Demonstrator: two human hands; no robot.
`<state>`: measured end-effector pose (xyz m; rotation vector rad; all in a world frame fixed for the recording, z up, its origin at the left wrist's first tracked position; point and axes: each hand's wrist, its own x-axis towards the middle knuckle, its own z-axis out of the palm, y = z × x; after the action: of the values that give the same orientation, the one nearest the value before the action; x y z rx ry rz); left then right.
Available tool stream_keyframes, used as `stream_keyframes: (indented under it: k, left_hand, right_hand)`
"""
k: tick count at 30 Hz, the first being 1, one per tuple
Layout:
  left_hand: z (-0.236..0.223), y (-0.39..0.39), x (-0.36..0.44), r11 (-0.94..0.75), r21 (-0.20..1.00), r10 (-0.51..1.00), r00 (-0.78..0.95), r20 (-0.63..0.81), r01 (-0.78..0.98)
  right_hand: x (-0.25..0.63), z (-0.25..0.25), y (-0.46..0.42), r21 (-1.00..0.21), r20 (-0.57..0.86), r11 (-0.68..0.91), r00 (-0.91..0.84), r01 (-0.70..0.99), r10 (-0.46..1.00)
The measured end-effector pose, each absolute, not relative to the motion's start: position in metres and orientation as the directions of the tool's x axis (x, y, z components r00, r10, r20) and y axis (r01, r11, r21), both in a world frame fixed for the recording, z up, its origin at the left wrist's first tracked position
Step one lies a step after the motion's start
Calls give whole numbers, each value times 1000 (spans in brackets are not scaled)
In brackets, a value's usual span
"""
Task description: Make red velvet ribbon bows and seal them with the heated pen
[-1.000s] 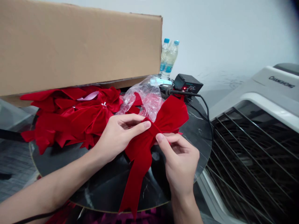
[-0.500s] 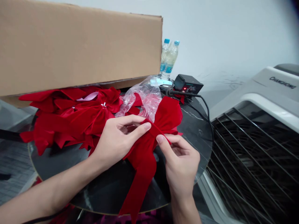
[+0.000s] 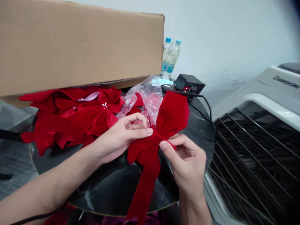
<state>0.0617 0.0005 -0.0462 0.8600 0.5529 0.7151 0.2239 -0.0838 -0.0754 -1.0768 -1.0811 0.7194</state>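
Note:
Between my two hands is a red velvet bow (image 3: 172, 114), held above the round black table, with a long tail hanging past the table's front edge. My left hand (image 3: 122, 134) pinches a narrow red strip at the bow's middle between thumb and forefinger. The strip's other end is pinched by my right hand (image 3: 186, 159), its thumb on top. One loop stands up at the upper right; the other lies low by my left fingers. Left of my hands lies a pile of red bows (image 3: 70, 118), one with a silvery tie at its centre.
A large cardboard box (image 3: 82, 47) stands behind the pile. Clear plastic bags (image 3: 150, 100), two bottles (image 3: 172, 59) and a black control box (image 3: 189, 83) with a lit red light and cable sit on the table (image 3: 112, 187). A grey-white air cooler (image 3: 260, 93) stands at the right.
Both hands and the bow have moved slightly right. The narrow strip now lies flatter across the bow's middle, and the upper loop looks more spread.

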Motion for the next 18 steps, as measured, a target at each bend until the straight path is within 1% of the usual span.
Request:
stream_keyframes:
  k: [2,4,7,10,13,15,18]
  left_hand:
    - [-48,1,60,465,831,719,677,-154,-305]
    - [-51,2,59,439,852,720,680,-142,-287]
    - [-51,0,59,306,920,765,639,-83,-246]
    - [-46,-4,59,133,983,803,595,-32,-126]
    - [-41,-7,57,50,999,808,588,-36,-8]
    - [-40,-8,57,-4,999,813,582,-21,42]
    - [-42,-6,57,-63,997,815,579,29,38]
  right_hand:
    - [228,-74,-84,-929,366,365,290,58,884]
    - [232,-72,-85,-922,387,374,255,102,886]
    - [237,-69,-86,-901,426,388,225,193,876]
    - [243,-68,-88,-869,460,390,204,306,864]
    - [247,-66,-89,-812,494,392,151,431,856]
    - [248,-65,-89,-763,517,393,118,514,848]
    - [246,-64,-91,-700,560,398,110,593,821]
